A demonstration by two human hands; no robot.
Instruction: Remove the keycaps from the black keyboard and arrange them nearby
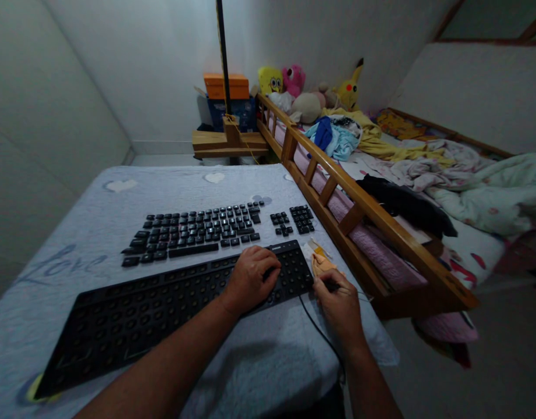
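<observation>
A black keyboard with its keycaps off lies slanted across the bed cover, rows of bare key posts showing. My left hand rests on its right half, fingers curled down towards the thumb; what they hold, if anything, is hidden. By the keyboard's right edge, my right hand is closed in a pinch, with the thing between its fingertips too small to make out. Just beyond those fingers lies a crumpled orange cloth. Behind the keyboard, loose black keycaps are laid out in keyboard order, with a separate number-pad group.
A black cable runs from the keyboard towards me. The wooden bed rail borders the right side, with clothes and plush toys behind it. An orange box stands at the back beside a black pole.
</observation>
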